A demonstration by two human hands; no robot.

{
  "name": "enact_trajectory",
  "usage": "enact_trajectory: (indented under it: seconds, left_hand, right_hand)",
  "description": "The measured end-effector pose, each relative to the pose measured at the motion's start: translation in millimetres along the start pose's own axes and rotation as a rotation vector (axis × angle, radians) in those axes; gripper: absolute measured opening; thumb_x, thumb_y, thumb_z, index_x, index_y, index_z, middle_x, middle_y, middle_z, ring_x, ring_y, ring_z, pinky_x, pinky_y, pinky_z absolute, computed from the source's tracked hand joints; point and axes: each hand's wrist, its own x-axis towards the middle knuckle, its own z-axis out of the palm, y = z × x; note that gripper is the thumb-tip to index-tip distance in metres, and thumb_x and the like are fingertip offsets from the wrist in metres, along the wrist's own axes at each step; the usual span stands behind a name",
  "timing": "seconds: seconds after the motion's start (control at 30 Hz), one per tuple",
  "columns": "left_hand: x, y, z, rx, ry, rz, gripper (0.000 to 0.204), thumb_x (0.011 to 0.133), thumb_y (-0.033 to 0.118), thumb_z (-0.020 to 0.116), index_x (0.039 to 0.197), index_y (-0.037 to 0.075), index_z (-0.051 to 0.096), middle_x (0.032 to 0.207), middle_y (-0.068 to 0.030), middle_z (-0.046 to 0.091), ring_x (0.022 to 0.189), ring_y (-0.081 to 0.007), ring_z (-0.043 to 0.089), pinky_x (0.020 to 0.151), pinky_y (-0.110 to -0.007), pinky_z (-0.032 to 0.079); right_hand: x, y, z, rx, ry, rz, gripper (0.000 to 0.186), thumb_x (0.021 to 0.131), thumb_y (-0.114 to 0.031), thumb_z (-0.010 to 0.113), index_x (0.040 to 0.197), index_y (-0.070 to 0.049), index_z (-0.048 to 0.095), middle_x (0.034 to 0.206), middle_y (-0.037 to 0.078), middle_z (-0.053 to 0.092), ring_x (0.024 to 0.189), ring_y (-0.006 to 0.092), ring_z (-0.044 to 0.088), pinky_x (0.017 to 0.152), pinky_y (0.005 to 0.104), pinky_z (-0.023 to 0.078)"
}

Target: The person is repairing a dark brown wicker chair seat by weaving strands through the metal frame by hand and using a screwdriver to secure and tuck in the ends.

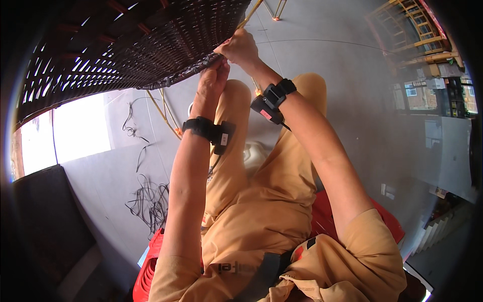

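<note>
Reaching forward, both hands (pixel 214 78) (pixel 241 49) touch the dark wickerwork (pixel 151 53).

1. Left forearm (pixel 188 173): black strapped-on device (pixel 217 135) carries a small white sticker (pixel 224 139); dark marks on it, too fine for me to read.
2. Right forearm (pixel 322 136): matching black device (pixel 260 108), pinkish-red sticker (pixel 265 114); its marks blur too.
3. Tan shirt (pixel 352 261), front: a short row of dark printed lettering (pixel 228 268), beside a dark strap (pixel 267 274); I can't make out a full word.
4. Same shirt: red-and-black print (pixel 299 252), no letters distinguishable.
</note>
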Motion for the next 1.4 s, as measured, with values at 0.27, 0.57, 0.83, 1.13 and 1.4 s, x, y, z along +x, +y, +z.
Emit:
enact_trajectory:
  seconds: [0.27,0.57,0.83,1.13,1.4]
  left_hand:
    - [5,-5,-5,-0.042,-0.07,0.042,0.011,0.077,-0.002,0.058,0.086,0.003,0.055,0.078,-0.0043,0.057,0.069,-0.013,0.056,0.057,-0.022,0.048]
    - [-3,-7,3,-0.091,-0.038,0.09,0.014,0.079,-0.004,0.054,0.091,0.002,0.056,0.085,-0.0053,0.058,0.075,-0.0143,0.056,0.063,-0.023,0.049]
    - [-8,-4,5,-0.058,-0.046,0.073,0.015,0.079,-0.004,0.053,0.094,0.0,0.056,0.085,-0.0062,0.058,0.074,-0.0139,0.057,0.06,-0.021,0.049]
    - [-4,-7,0,-0.121,-0.062,0.083,0.016,0.078,-0.007,0.052,0.092,0.0,0.055,0.084,-0.0064,0.058,0.074,-0.0141,0.055,0.059,-0.022,0.048]
    - [-1,-7,-2,-0.105,-0.076,0.077,0.017,0.077,-0.009,0.052,0.091,0.001,0.055,0.085,-0.0069,0.058,0.074,-0.015,0.055,0.059,-0.023,0.047]
  right_hand:
    - [-7,-10,4,-0.129,0.147,-0.027,0.018,0.056,-0.019,0.064,0.055,-0.002,0.058,0.049,0.01,0.057,0.047,0.0249,0.058,0.049,0.0313,0.047]
    - [-5,-8,10,-0.082,0.138,-0.019,0.015,0.058,-0.016,0.065,0.06,-0.003,0.06,0.049,0.01,0.057,0.045,0.0213,0.058,0.047,0.0311,0.046]
    - [-9,-16,8,0.07,0.165,-0.007,0.027,0.054,-0.027,0.069,0.064,-0.003,0.063,0.06,0.015,0.06,0.059,0.0319,0.06,0.053,0.037,0.047]
    - [-10,-17,5,-0.002,0.122,-0.008,0.025,0.06,-0.026,0.067,0.073,-0.005,0.064,0.066,0.01,0.063,0.064,0.0237,0.063,0.058,0.0324,0.048]
    - [-10,-24,4,-0.041,0.095,0.135,0.028,0.06,-0.028,0.068,0.077,-0.006,0.064,0.07,0.011,0.064,0.068,0.0253,0.063,0.062,0.0338,0.049]
